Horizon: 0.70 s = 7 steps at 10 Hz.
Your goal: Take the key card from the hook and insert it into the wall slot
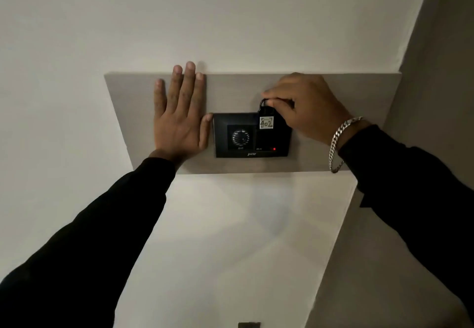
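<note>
Pinching the loop of the black key card [266, 122], the right hand [305, 107] holds it against the dark wall unit [223, 135], over the right half above a red light [274, 149]. Left hand [179, 122] lies flat and spread on the grey panel [359, 96], gripping nothing. Risk: held only by the loop, the card could swing, tilt and miss or jam at the slot; how deep it sits is unclear.

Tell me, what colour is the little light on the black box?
Red. The little light glows at the lower right of the black box, seen in the head view.
</note>
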Tool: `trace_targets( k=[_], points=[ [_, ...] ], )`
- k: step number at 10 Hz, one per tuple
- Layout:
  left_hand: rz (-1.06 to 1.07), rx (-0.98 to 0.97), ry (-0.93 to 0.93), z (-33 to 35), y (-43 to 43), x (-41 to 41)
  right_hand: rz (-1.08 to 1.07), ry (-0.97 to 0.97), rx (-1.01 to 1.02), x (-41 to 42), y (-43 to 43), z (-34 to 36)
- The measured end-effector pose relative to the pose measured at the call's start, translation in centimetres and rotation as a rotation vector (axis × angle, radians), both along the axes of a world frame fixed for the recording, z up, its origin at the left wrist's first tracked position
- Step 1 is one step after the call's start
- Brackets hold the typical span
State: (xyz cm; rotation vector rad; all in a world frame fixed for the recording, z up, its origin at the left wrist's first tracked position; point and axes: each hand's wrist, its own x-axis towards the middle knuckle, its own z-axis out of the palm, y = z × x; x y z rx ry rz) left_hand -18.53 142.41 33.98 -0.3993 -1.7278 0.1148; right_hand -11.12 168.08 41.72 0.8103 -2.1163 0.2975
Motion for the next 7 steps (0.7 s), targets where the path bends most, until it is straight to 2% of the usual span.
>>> trace_targets(
  k=[2, 4, 6, 7],
  points=[
    [0.001, 0.005, -0.050, 0.4, 0.1, 0.6, -0.007, -0.013, -0.106, 0.7, -0.1, -0.9],
    [-0.256, 0.100, -0.182, 3.7, 1.3, 2.7, 0.081, -0.129, -0.329, 2.8, 0.1, 0.3],
    [-0.389, 0.105, -0.074, 15.6, 2.0, 4.2, 0.289, 0.100, -0.528, 12.1, -0.7, 7.5],
    [-0.371, 0.125, -0.017, 20.7, 2.0, 4.8, 0.292, 0.076, -0.586, 16.6, 1.7, 11.4]
  ],
)
